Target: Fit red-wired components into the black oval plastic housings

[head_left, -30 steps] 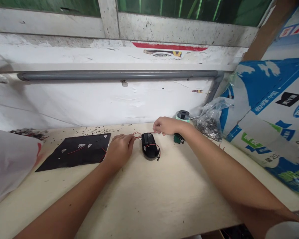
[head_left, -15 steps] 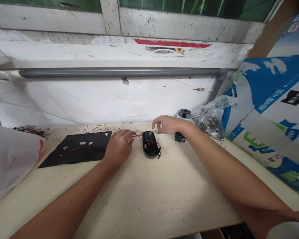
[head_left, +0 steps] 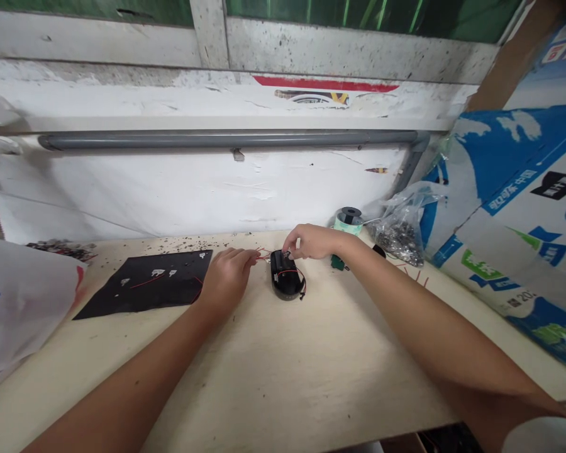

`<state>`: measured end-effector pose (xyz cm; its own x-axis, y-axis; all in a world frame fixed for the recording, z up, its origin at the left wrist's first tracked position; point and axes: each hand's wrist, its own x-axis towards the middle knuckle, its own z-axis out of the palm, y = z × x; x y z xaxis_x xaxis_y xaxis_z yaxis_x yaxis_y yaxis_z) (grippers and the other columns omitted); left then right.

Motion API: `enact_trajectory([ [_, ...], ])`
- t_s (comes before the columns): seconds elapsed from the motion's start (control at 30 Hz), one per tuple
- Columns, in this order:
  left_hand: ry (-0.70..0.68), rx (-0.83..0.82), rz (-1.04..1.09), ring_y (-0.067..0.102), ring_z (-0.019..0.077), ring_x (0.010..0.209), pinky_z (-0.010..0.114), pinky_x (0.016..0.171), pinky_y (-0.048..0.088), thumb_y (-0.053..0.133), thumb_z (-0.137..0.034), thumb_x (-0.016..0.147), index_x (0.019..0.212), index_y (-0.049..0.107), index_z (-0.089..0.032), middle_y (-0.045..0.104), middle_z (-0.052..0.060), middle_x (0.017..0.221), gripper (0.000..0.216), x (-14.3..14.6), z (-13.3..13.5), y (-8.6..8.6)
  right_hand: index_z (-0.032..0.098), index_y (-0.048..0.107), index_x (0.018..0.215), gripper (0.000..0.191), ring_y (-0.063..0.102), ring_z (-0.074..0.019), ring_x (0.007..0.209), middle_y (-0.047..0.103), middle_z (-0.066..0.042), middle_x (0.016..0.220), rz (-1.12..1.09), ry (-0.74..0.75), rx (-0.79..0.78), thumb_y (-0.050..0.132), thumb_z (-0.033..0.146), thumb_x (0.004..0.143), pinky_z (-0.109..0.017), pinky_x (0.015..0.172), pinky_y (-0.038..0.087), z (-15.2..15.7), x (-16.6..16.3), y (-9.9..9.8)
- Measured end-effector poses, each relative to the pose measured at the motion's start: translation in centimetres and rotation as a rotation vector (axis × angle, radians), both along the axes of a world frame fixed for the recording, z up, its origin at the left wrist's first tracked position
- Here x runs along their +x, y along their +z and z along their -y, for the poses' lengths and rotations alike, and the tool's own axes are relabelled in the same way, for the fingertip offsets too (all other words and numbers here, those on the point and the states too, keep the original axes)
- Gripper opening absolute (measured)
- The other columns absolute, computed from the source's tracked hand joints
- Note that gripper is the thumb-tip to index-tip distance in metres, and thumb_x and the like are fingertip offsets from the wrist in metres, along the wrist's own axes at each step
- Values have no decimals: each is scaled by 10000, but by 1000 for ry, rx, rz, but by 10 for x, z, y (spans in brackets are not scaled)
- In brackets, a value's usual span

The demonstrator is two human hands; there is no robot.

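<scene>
A black oval plastic case (head_left: 287,286) lies on the table between my hands, with a red and black wire curving over its top. My left hand (head_left: 229,270) is to its left, thumb and fingers pinched on thin red wires (head_left: 263,253) that stick out toward the case. My right hand (head_left: 312,241) reaches over the case's far right part, fingertips bent together at its upper surface. Whatever those fingertips hold is too small to make out. Left of my left hand lies a black mat (head_left: 146,286) with small white pieces (head_left: 158,272) and a red wire on it.
Behind my right hand stand a spool (head_left: 349,217) and a clear bag (head_left: 399,233) of small dark parts. A green piece (head_left: 338,262) lies near my right wrist. A large printed blue and white package (head_left: 514,233) borders the right side, a white bag (head_left: 23,308) the left.
My right hand has moved left and slightly down, from beside the case to over its far right part, and its fingers have closed. My left hand has barely shifted.
</scene>
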<state>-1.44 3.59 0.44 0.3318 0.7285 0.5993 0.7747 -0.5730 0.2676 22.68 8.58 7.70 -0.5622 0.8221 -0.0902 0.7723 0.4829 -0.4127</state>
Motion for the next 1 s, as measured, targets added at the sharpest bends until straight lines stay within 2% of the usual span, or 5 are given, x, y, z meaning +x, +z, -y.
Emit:
enact_trajectory([
  [0.17, -65, 67, 23, 653, 249, 891, 392, 823, 492, 536, -280, 995, 1015, 752, -194, 768, 76, 929, 234, 1, -2, -5, 189, 714, 931, 106, 653, -165, 743, 735, -57, 948, -139, 22, -32, 703, 207, 827, -270, 633, 457, 2, -2, 2],
  [0.4, -202, 45, 130, 644, 213, 888, 363, 818, 492, 524, -231, 990, 990, 653, -169, 700, 77, 953, 143, 7, 3, -5, 157, 652, 846, 134, 626, -132, 628, 675, -11, 741, -335, 86, -184, 754, 206, 776, -244, 578, 448, 5, -9, 3],
  [0.6, -153, -7, 179, 643, 224, 944, 364, 841, 486, 449, -235, 1021, 1032, 645, -162, 698, 93, 1011, 209, 8, 4, -4, 158, 654, 814, 181, 640, -129, 639, 677, -11, 725, -513, 122, -238, 807, 219, 737, -232, 573, 489, 6, -23, -10],
  [0.77, -132, -47, 178, 645, 220, 904, 361, 822, 488, 495, -225, 992, 1032, 642, -167, 696, 76, 967, 163, 7, 3, -6, 174, 633, 868, 216, 669, -145, 637, 656, 3, 699, -584, 40, -360, 805, 252, 763, -229, 530, 535, 1, -26, -25],
  [1.0, -141, -75, 179, 643, 223, 919, 373, 824, 496, 477, -169, 967, 1029, 636, -167, 670, 84, 1007, 171, 6, 1, -9, 162, 656, 868, 219, 652, -112, 615, 664, 1, 720, -603, 43, -341, 823, 255, 760, -222, 585, 564, -1, -22, -22],
])
